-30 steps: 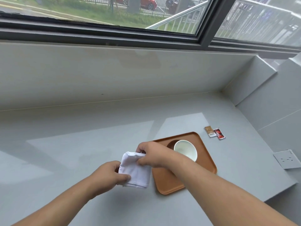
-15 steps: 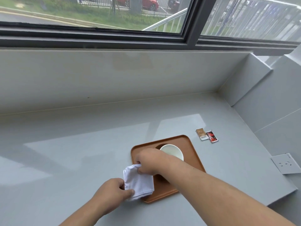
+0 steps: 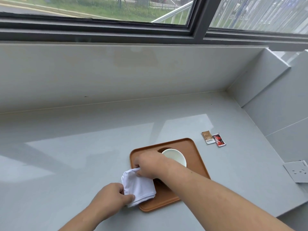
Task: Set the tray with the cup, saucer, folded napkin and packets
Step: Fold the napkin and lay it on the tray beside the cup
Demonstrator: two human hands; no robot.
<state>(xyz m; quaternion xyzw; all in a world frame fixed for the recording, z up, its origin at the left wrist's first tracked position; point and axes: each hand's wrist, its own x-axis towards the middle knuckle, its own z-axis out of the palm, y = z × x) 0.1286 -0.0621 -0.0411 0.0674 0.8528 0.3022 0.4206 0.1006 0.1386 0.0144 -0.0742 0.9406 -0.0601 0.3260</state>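
over the tray's (image 3: 196, 157) left edge, both hands (left hand (image 3: 111, 197), right hand (image 3: 150, 165)) pinch the napkin (image 3: 138, 187).

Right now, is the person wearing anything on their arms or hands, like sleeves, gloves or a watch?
No. Both forearms are bare as far as the picture shows. The left hand and right hand have no gloves, rings or watch showing.

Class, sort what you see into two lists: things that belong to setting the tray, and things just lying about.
Belongs to the job: tray, cup, saucer, napkin, brown packet, red packet.

Just there: wall socket, window.
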